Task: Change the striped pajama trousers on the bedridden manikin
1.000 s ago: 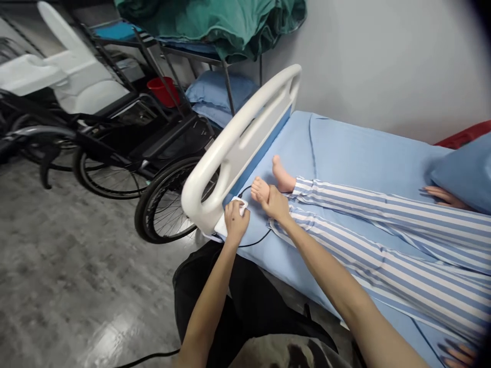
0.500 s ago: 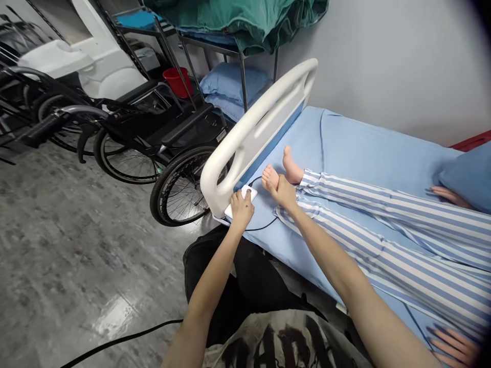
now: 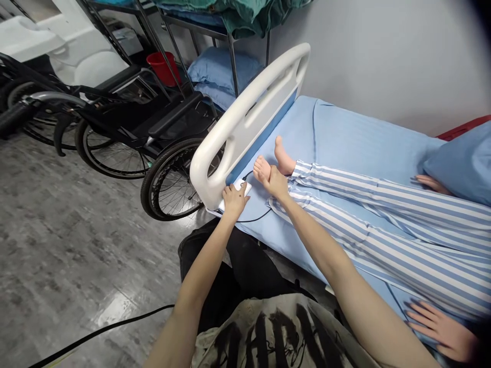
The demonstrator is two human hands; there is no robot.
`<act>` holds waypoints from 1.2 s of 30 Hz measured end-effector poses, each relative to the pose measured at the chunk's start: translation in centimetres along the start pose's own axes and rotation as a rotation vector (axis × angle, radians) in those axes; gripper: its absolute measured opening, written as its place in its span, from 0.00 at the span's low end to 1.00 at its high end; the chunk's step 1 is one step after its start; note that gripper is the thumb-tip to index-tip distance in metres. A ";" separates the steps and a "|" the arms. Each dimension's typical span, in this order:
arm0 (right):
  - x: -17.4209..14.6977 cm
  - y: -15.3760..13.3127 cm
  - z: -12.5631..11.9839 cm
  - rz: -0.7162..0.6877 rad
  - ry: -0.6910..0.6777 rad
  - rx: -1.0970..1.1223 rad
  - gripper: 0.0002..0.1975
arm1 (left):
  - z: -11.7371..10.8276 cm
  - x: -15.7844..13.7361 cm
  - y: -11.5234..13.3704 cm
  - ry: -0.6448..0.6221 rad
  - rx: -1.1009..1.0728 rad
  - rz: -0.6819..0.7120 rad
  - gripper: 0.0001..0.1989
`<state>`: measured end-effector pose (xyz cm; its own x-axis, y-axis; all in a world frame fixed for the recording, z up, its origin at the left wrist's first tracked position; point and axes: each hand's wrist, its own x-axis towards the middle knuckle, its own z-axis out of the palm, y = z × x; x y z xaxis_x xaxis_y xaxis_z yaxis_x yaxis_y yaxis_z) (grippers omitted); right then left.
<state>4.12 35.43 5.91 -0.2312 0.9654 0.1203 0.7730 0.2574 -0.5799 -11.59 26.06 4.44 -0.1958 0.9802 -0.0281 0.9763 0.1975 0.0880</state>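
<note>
My left hand (image 3: 235,201) lies over a small white box-like device (image 3: 241,186) at the foot corner of the bed, with its fingers curled on the device's top. A black cable (image 3: 255,219) loops over the sheet beside it. My right hand (image 3: 277,185) is wrapped round the nearer foot (image 3: 261,167) of a figure lying on the bed, close to the ankle. The farther foot (image 3: 283,157) points upward, untouched. Blue-and-white striped trousers (image 3: 345,217) cover both legs. Much of the device is hidden under my left hand.
The white bed end board (image 3: 245,117) rises just beyond my left hand. A black wheelchair (image 3: 169,179) stands left of the bed. Behind are a metal rack with blue pillows (image 3: 222,66) and a red bucket (image 3: 163,68). A black cable (image 3: 115,327) crosses the floor.
The view has shifted slightly, so the scene sits a little farther left and higher. Both hands keep their places on the device and the foot.
</note>
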 end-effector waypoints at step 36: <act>-0.2 0.6 -0.5 -0.065 0.008 0.090 0.37 | -10.5 -22.4 -15.0 0.215 -0.241 -0.062 0.29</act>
<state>4.94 35.41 5.99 -0.2743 0.9471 0.1664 0.7000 0.3153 -0.6408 -22.86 1.25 14.21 -0.2942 0.9409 0.1677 0.9170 0.2284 0.3269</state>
